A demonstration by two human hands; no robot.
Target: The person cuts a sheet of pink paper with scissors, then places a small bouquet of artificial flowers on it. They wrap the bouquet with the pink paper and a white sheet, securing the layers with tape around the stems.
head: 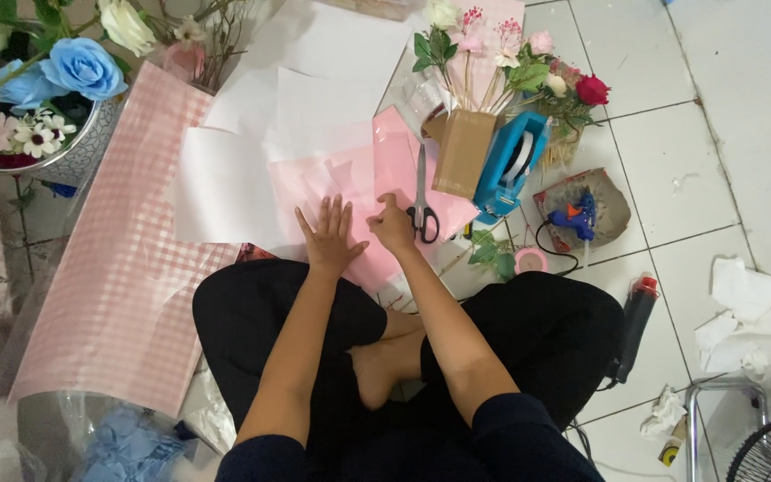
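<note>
While I sit cross-legged on the floor point(725, 116), the head view shows my left hand point(329, 236) flat, fingers spread, pressing the pink sheet point(363, 183) that lies before my knees over white paper point(225, 183). My right hand point(393, 225) is curled, its grip closed on the sheet's edge, just beside the scissors point(421, 201) that lie on the same sheet. I judge the glossy sheet could slide or crease crookedly if my flat palm eases off. My knuckles could nudge the scissors' blades. The glue gun point(576, 217), on its board to the right, trails a cord near my knee that I could snag.
</note>
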